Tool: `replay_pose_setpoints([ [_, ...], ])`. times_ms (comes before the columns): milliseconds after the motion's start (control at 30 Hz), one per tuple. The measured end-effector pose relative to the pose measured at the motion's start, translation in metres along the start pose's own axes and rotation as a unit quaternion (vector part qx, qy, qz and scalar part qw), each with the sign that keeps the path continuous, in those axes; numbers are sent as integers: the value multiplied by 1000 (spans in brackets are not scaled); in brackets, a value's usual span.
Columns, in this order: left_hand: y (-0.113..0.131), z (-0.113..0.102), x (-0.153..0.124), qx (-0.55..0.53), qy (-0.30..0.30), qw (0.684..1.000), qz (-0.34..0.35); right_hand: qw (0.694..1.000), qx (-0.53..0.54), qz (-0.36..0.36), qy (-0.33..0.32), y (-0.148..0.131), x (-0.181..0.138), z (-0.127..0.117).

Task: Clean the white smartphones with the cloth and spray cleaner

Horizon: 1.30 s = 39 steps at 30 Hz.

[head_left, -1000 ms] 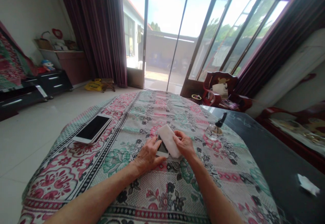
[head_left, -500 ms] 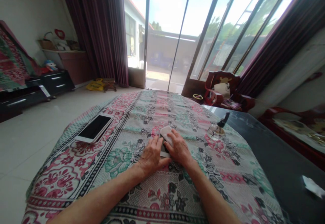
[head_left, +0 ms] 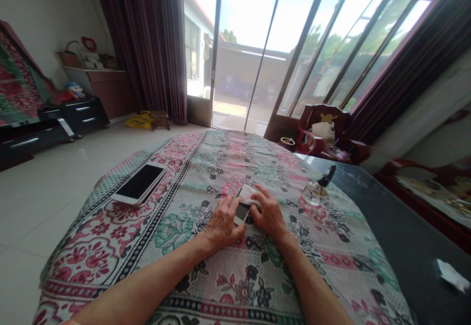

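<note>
A clear bottle [head_left: 313, 193] with a black top [head_left: 327, 176] stands at the right of the flowered tablecloth [head_left: 239, 266], well apart from both hands; how much liquid it holds cannot be told. On the floor near the curtain [head_left: 147, 45] sits a yellow bag [head_left: 139, 120], its contents hidden. A brown basket [head_left: 69, 59] rests on the cabinet [head_left: 106, 89] at the far left, and what is in it is too small to make out.

The white phone [head_left: 242, 213] lies on the tablecloth between the two hands, its dark screen facing up and partly covered. The left hand [head_left: 222, 222] grasps it from the side, with the bent fingers along its left edge and the thumb by its lower end. The right hand [head_left: 270, 213] is half curled, gripping a white cloth [head_left: 247, 194] with its fingers and holding it against the upper part of the screen. The right thumb is bent in beside the phone's right edge.

To the left, apart from the hands, a larger white tablet [head_left: 140, 183] lies with its black screen up.
</note>
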<state>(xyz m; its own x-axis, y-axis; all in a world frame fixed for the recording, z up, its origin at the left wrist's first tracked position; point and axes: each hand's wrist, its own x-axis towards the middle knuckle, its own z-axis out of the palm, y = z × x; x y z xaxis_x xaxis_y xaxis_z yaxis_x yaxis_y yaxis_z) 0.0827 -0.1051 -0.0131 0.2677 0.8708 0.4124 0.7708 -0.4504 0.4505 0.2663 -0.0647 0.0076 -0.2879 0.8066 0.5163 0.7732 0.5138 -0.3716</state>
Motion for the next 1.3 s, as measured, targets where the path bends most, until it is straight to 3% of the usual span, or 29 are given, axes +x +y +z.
replay_pose_setpoints([
  [100, 0, -3, -1, 6, 10, 1000, -12, 999, -20, 6, -43, -8, -4, 6],
  [267, 3, -9, 0, 0, 7, 1000, -17, 999, -15, 4, -37, -12, -5, 11],
  [400, 3, -8, 1, -9, 16, 1000, -17, 998, -32, -27, -38, -13, -1, 6],
  [600, 1, -1, 5, -9, 20, 1000, -9, 992, -62, -45, -104, -8, 12, -2],
  [800, 2, 1, 4, -29, 22, 999, -3, 996, -19, -63, -60, 2, 11, 7],
  [1000, 0, -3, 3, -98, -30, 992, 70, 996, -10, -72, -58, 6, 10, 9],
  [1300, -5, 4, 5, -110, -13, 990, 90, 998, 19, -35, -52, 14, 11, 16],
])
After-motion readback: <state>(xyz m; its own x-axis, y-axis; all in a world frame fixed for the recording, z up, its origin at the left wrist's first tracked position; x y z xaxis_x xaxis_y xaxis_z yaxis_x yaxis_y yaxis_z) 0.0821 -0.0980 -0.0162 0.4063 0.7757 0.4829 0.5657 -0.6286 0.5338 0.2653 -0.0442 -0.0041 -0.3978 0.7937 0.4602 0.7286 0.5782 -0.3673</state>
